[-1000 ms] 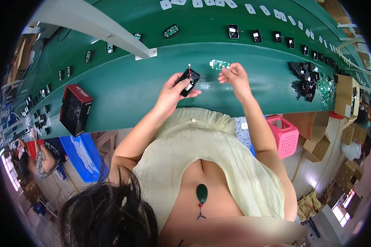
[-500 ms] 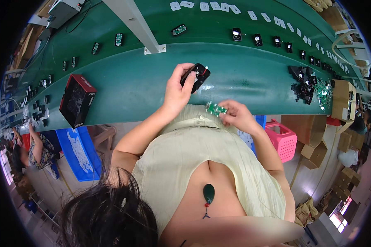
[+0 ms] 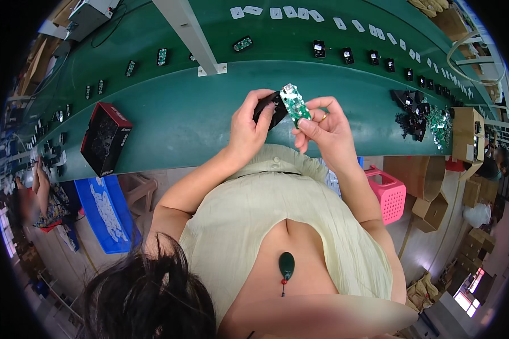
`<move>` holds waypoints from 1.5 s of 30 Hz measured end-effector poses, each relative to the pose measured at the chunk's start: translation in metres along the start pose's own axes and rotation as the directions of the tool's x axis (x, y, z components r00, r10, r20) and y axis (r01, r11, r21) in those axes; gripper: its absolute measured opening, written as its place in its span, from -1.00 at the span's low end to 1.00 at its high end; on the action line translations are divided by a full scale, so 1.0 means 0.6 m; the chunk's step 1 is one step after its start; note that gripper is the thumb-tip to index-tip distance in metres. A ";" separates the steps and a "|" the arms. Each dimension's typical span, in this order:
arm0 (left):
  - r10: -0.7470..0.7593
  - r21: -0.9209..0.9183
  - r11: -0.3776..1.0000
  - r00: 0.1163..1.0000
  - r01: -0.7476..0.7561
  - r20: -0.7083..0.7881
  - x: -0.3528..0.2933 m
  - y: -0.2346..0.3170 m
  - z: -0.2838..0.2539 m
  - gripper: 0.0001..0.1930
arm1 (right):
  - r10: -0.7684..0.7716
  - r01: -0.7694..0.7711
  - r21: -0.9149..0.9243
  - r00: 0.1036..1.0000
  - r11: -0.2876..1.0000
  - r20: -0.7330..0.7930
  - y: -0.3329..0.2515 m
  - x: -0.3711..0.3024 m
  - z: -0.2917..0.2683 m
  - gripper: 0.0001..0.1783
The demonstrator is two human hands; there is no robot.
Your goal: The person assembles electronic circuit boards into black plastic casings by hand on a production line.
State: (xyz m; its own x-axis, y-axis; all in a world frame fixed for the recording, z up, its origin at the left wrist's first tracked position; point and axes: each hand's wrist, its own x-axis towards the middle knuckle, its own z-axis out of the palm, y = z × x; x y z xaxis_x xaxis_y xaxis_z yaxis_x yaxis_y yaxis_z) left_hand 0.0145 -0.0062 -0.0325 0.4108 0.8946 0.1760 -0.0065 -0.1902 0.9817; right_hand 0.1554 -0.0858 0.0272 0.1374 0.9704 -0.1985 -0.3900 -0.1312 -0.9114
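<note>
The circuit board (image 3: 294, 103) is a slim green rectangle dotted with pale and silvery parts, with a whitish metallic block at its upper end; it tilts, top leaning left. It is above the counter (image 3: 178, 116) in front of the person, its lower end pinched between thumb and fingers of the right hand (image 3: 325, 129). The left hand (image 3: 251, 120) has its fingers clamped on a black casing (image 3: 279, 116), glossy and partly covered by the thumb; board and casing overlap in view, and I cannot tell whether they touch. One board and one casing are in the hands. On the darker green strip (image 3: 266, 59) beyond, five green-filled housings (image 3: 242, 43) show plainly, four left of the metal post (image 3: 191, 34) and one right of it, with a sixth mostly hidden behind the post. Six white plates (image 3: 275, 13) cluster at the near end of a longer row; the farther ones are too small to count. At right lie one heap of black parts (image 3: 415, 113) and one heap of green boards (image 3: 440, 121). Half a second ago the board was low before the pale dress (image 3: 283, 198), well apart from the casing; now it is raised right beside it, and the casing's red wire no longer shows.
</note>
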 end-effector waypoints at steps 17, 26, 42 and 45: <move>-0.430 -0.238 0.842 0.869 0.483 0.245 0.001 0.026 -0.008 -0.71 | -0.344 0.237 -0.660 0.938 0.713 -0.035 0.045 0.012 -0.010 -0.74; -0.382 -0.094 0.904 0.888 0.416 0.255 0.005 0.039 -0.003 -0.80 | -0.420 0.331 -0.472 0.902 0.817 -0.096 0.056 0.038 -0.010 -0.92; -0.283 -0.265 0.902 0.930 0.341 0.234 0.006 0.026 0.003 -0.90 | -0.481 0.397 -0.620 0.876 0.677 0.036 0.036 0.045 -0.004 -0.94; -0.250 -0.230 0.926 0.943 0.299 0.220 0.007 0.034 0.000 -0.88 | -0.377 0.312 -0.717 0.923 0.624 0.074 0.019 0.047 -0.020 -0.91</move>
State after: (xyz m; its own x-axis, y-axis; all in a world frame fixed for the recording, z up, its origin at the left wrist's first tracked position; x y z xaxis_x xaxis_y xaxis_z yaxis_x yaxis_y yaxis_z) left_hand 0.0161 -0.0066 -0.0117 0.5894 0.8021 -0.0957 -0.0925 0.1847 0.9784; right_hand 0.1658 -0.0622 0.0065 0.2065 0.9605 0.1866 0.4519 0.0755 -0.8889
